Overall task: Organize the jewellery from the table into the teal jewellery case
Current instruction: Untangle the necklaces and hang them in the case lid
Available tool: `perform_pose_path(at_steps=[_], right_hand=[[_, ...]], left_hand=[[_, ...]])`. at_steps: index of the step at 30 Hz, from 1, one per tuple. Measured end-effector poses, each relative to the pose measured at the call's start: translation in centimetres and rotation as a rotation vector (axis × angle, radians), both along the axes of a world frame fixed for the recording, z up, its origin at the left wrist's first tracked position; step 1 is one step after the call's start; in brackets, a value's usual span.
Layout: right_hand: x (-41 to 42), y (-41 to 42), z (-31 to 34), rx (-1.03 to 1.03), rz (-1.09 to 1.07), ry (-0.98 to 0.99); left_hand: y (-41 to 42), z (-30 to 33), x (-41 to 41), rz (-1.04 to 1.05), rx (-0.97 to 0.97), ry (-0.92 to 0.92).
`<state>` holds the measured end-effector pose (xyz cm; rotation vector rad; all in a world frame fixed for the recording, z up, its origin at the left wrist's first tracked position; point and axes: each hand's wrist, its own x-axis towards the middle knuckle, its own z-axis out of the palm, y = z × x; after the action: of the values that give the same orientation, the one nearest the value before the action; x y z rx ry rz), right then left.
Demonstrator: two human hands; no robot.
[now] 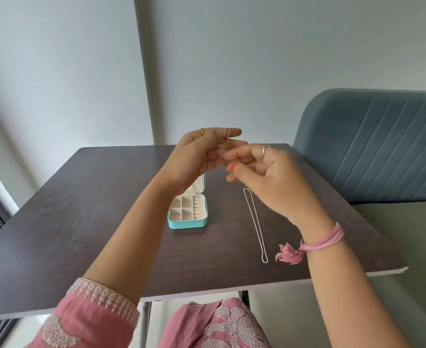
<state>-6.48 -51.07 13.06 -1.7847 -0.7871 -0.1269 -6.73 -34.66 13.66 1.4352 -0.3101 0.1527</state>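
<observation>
Dark wood-grain desk (81, 209), blue padded seat back (372, 141) far right behind it, grey wall beyond. Pink embroidered sleeve (91, 315) on the left arm, pink thread band with tassel (314, 243) on the right wrist.

Teal jewellery case (188, 213) sits open mid-desk, lid up on the far side, cream dividers showing; compartments look empty from here. The left wrist partly covers the lid.

Silver chain (255, 226) lies on the desk just right of the case, stretched out as a narrow loop, long axis near-to-far, far end tucked under the right hand, near end by the tassel.

Both hands are raised above the case's far edge. Left hand (199, 156): fingers extended, a thin gold chain (227, 139) looped round them, strands dropping toward the palm. Right hand (262, 169): fingers curled, fingertips (232, 168) pinching that gold chain next to the left palm. The hands nearly touch. Gold chain is fine and hard to trace fully.
</observation>
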Motion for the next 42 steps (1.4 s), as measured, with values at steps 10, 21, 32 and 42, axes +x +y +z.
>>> perform_pose_path(at_steps=[10, 21, 32, 42], right_hand=[[1.8, -0.6, 0.8, 0.031, 0.096, 0.273], [2.3, -0.4, -1.0, 0.224, 0.124, 0.475], [1.9, 0.1, -2.9, 0.313, 0.193, 0.636], [1.9, -0.5, -1.5, 0.131, 0.113, 0.34]], left_hand=[[1.1, -0.4, -0.4, -0.14, 0.186, 0.067], [1.5, -0.1, -0.5, -0.138, 0.279, 0.25], [1.3, 0.4, -0.3, -0.216, 0.11, 0.381], [0.7, 1.1, -0.6, -0.171, 0.229, 0.41]])
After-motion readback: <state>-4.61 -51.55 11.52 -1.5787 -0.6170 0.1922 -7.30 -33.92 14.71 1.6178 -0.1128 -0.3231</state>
